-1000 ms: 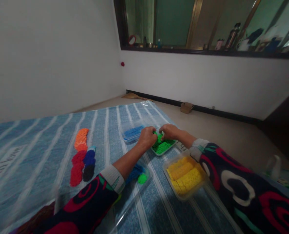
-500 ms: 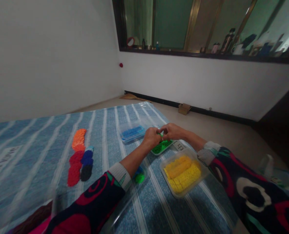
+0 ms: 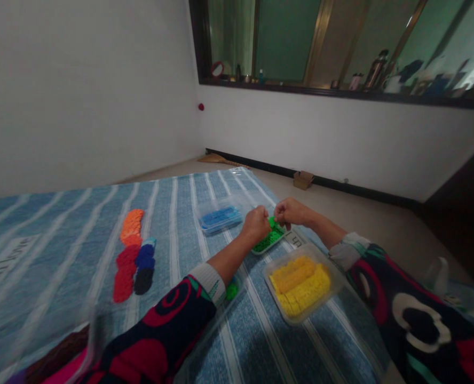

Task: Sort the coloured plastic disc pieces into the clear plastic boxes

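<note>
My left hand (image 3: 256, 224) is closed in a pinch above a small clear tub of green pieces (image 3: 268, 242). Close by on its right, my right hand (image 3: 293, 212) is closed too, with its fingertips pressed together. A narrow gap lies between the two hands, and green shows in it. Whatever the fingertips hold is too small to make out. Just behind my left hand, a clear tub (image 3: 205, 230) holds blue strips (image 3: 221, 217). Nearer to me a clear tub (image 3: 292, 322) is packed with yellow pieces (image 3: 304, 288).
Orange pieces (image 3: 132, 226), red pieces (image 3: 125, 272) and blue-to-black pieces (image 3: 144, 266) lie in rows on the striped cloth (image 3: 173, 213). My left sleeve partly covers another clear container with green pieces (image 3: 231, 290). A clear box (image 3: 91, 341) with brown and pink contents stands at lower left.
My hands were together at the fingertips and have now drawn slightly apart over the green tub. The camera view has shifted a little.
</note>
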`<control>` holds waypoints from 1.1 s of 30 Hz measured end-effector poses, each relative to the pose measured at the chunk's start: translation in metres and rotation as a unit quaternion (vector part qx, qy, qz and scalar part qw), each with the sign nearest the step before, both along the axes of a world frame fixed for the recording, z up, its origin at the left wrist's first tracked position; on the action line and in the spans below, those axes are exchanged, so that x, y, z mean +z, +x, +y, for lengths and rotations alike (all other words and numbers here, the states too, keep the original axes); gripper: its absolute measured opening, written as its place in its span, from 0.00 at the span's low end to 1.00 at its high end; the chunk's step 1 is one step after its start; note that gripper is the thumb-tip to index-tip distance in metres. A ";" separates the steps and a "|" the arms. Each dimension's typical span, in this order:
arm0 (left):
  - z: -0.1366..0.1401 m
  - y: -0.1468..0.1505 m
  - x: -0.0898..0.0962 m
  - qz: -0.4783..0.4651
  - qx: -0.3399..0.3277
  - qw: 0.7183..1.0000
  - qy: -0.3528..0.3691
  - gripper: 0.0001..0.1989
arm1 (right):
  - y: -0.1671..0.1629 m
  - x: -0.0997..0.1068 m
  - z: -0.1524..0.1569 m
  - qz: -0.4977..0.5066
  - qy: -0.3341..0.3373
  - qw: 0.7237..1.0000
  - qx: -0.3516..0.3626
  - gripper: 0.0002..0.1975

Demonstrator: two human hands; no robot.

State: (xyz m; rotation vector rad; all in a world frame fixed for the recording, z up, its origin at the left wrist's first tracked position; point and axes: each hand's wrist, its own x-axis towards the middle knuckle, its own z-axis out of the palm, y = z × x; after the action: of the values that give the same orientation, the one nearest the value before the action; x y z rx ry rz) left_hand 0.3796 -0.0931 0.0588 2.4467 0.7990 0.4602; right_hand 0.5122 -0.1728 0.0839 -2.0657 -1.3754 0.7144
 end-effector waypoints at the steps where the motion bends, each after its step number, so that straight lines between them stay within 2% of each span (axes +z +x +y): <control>1: -0.001 -0.001 0.001 0.008 -0.009 1.000 0.014 0.13 | 0.001 0.001 -0.001 -0.042 -0.020 0.999 -0.012 0.04; 4: -0.004 -0.003 0.002 0.041 -0.039 0.997 0.055 0.15 | 0.002 0.001 -0.004 -0.213 -0.102 0.971 -0.042 0.03; 6: -0.005 -0.003 0.002 0.067 -0.053 0.993 0.076 0.13 | -0.001 -0.003 -0.003 -0.312 -0.134 0.939 -0.052 0.07; 8: -0.005 -0.001 0.001 0.090 -0.057 0.990 0.092 0.13 | -0.006 -0.009 -0.001 -0.363 -0.142 0.919 -0.063 0.12; 13: 0.000 0.005 -0.002 0.124 -0.048 0.984 0.118 0.12 | -0.013 -0.017 0.006 -0.377 -0.155 0.910 -0.072 0.18; 24: 0.013 0.004 -0.017 0.120 -0.059 0.980 0.144 0.12 | -0.003 -0.013 0.002 -0.338 -0.130 0.930 -0.058 0.13; 29: 0.022 -0.005 -0.010 0.095 -0.073 0.982 0.148 0.14 | -0.003 -0.012 0.000 -0.330 -0.099 0.938 -0.040 0.12; 33: 0.029 -0.027 0.004 0.076 -0.084 0.982 0.149 0.14 | -0.009 -0.009 -0.002 -0.329 -0.082 0.941 -0.001 0.11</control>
State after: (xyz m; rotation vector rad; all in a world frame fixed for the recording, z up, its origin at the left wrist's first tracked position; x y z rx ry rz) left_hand 0.3524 -0.0637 0.0627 2.8272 0.6119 0.3533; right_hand 0.5032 -0.1752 0.0754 -2.5735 -1.6962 0.1201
